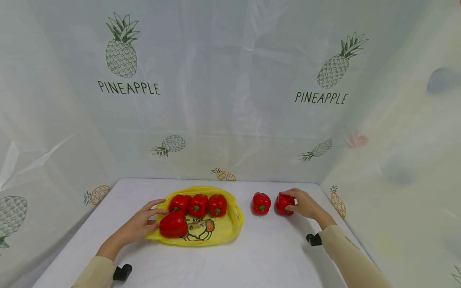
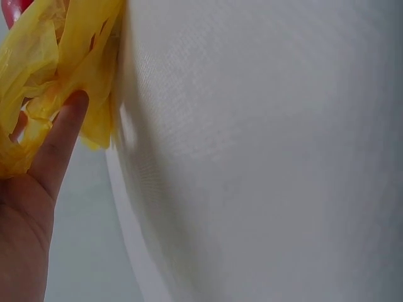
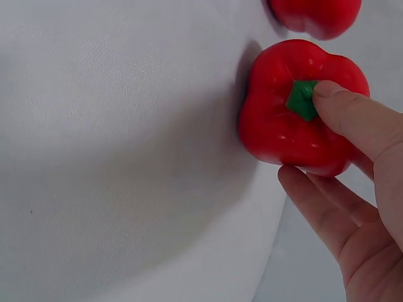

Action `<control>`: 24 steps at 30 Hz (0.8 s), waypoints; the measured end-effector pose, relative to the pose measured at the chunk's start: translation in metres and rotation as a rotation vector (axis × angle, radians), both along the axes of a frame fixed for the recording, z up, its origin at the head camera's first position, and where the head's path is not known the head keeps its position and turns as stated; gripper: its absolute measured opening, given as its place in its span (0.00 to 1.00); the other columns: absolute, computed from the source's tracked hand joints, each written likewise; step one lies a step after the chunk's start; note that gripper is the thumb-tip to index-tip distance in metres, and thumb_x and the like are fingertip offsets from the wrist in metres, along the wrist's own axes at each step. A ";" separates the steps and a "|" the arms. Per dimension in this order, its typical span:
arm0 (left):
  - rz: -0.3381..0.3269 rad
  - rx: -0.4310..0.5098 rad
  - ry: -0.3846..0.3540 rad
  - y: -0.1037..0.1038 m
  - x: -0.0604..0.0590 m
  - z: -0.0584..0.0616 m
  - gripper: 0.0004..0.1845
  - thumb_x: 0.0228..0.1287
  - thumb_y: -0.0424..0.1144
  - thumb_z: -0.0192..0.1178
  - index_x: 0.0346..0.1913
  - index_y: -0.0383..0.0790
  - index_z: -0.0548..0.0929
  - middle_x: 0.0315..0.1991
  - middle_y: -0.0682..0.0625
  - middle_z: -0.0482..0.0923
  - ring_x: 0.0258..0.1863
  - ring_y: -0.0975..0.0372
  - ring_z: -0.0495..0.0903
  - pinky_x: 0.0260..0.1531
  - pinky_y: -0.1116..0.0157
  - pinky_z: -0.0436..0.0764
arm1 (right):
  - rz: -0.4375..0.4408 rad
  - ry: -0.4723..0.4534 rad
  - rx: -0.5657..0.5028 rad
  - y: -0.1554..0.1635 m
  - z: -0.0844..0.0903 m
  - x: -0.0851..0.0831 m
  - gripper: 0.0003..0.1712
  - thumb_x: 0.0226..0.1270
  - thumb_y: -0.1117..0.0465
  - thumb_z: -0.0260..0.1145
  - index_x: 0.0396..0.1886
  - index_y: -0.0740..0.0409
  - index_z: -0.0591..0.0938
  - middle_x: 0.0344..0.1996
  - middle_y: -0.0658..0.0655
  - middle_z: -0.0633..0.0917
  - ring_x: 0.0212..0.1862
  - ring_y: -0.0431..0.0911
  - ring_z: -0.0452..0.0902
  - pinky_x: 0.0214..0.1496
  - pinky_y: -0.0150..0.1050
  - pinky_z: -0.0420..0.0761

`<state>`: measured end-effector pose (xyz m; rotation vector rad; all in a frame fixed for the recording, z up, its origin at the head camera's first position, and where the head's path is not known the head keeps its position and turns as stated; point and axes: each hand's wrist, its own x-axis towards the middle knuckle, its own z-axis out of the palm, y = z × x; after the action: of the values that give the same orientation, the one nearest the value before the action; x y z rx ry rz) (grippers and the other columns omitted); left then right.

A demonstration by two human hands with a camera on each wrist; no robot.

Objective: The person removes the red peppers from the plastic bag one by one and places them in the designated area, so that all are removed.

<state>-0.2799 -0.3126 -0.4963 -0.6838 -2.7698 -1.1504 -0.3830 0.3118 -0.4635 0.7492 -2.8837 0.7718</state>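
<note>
Fingers of the right hand (image 1: 304, 202) are bent around a red pepper (image 3: 274, 135) near the far right corner of the table (image 1: 273, 256), with the thumb upon its green stem (image 3: 300, 102). One other pepper (image 1: 261, 203) stands just beside it, toward the left edge. The left hand (image 1: 135, 226) has its fingers spread wide, touching the left rim of a yellow plastic bag (image 1: 224, 229), where four more peppers (image 1: 217, 205) lie. I judge the step in hand as gripping this pepper; the next move seems to call for a secure hold and gentle lifting. The table has a white surface, and a pale curtain (image 1: 230, 80) with pineapple prints hangs behind its far edge.
</note>
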 end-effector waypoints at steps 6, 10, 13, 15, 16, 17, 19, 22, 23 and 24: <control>-0.005 0.002 0.021 -0.001 0.000 -0.002 0.21 0.68 0.23 0.65 0.61 0.45 0.86 0.80 0.36 0.58 0.74 0.31 0.66 0.54 0.56 0.89 | 0.002 -0.021 -0.002 0.000 0.001 -0.002 0.31 0.68 0.67 0.76 0.71 0.57 0.80 0.61 0.64 0.83 0.62 0.62 0.78 0.61 0.61 0.87; -0.003 0.003 0.025 -0.001 0.001 -0.003 0.22 0.68 0.24 0.65 0.61 0.46 0.86 0.80 0.36 0.58 0.74 0.32 0.66 0.54 0.55 0.89 | 0.019 -0.022 -0.001 0.001 0.000 -0.004 0.31 0.69 0.67 0.75 0.71 0.58 0.80 0.62 0.64 0.83 0.62 0.62 0.78 0.61 0.60 0.87; -0.002 0.001 0.021 -0.002 0.000 -0.004 0.21 0.69 0.24 0.65 0.61 0.46 0.86 0.80 0.37 0.58 0.74 0.32 0.66 0.54 0.55 0.89 | 0.030 -0.019 0.006 0.001 0.000 -0.003 0.31 0.68 0.67 0.75 0.71 0.59 0.80 0.63 0.64 0.83 0.62 0.62 0.78 0.60 0.59 0.87; -0.001 0.001 0.017 -0.001 0.000 -0.004 0.21 0.69 0.24 0.66 0.61 0.46 0.86 0.80 0.37 0.58 0.74 0.32 0.66 0.54 0.55 0.89 | 0.038 -0.017 0.011 0.001 0.001 -0.003 0.31 0.68 0.68 0.75 0.71 0.60 0.80 0.63 0.64 0.83 0.62 0.62 0.78 0.60 0.58 0.88; 0.001 0.001 0.015 -0.001 0.000 -0.004 0.21 0.69 0.24 0.66 0.61 0.46 0.86 0.80 0.37 0.58 0.74 0.32 0.66 0.54 0.56 0.89 | 0.042 -0.017 0.012 0.002 0.001 -0.002 0.31 0.69 0.68 0.75 0.71 0.60 0.79 0.63 0.64 0.83 0.62 0.62 0.78 0.60 0.57 0.88; 0.003 0.001 0.012 -0.001 -0.001 -0.003 0.21 0.69 0.24 0.66 0.61 0.46 0.86 0.80 0.37 0.58 0.74 0.32 0.67 0.54 0.56 0.89 | 0.045 -0.020 0.012 0.001 0.001 -0.002 0.31 0.69 0.68 0.75 0.71 0.60 0.79 0.63 0.64 0.83 0.62 0.62 0.78 0.59 0.57 0.88; 0.007 0.001 0.008 -0.001 -0.001 -0.003 0.21 0.68 0.24 0.66 0.61 0.45 0.86 0.80 0.37 0.58 0.73 0.33 0.68 0.54 0.57 0.89 | 0.046 -0.032 0.006 0.001 0.002 -0.001 0.32 0.69 0.68 0.75 0.71 0.60 0.79 0.64 0.64 0.82 0.63 0.61 0.78 0.60 0.57 0.88; 0.008 -0.004 0.006 -0.001 0.000 -0.003 0.21 0.69 0.24 0.66 0.61 0.45 0.86 0.80 0.37 0.58 0.72 0.33 0.69 0.53 0.58 0.90 | 0.054 -0.046 0.002 0.000 0.004 0.000 0.32 0.69 0.67 0.75 0.72 0.61 0.79 0.65 0.65 0.82 0.63 0.63 0.77 0.59 0.58 0.88; 0.009 -0.005 0.007 -0.001 0.000 -0.003 0.21 0.69 0.25 0.66 0.61 0.45 0.86 0.80 0.37 0.58 0.72 0.33 0.70 0.53 0.58 0.90 | 0.051 -0.052 -0.001 0.000 0.005 0.000 0.32 0.69 0.67 0.75 0.72 0.60 0.79 0.65 0.65 0.81 0.64 0.63 0.77 0.59 0.58 0.88; 0.007 -0.006 0.008 -0.001 0.000 -0.002 0.21 0.69 0.25 0.66 0.61 0.45 0.86 0.80 0.37 0.58 0.72 0.34 0.70 0.53 0.58 0.90 | 0.051 -0.056 -0.002 -0.001 0.006 0.000 0.32 0.69 0.67 0.75 0.72 0.60 0.79 0.66 0.65 0.81 0.65 0.64 0.76 0.59 0.59 0.88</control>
<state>-0.2800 -0.3139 -0.4986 -0.6765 -2.7679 -1.1359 -0.3828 0.3111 -0.4577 0.8169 -2.9232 0.8133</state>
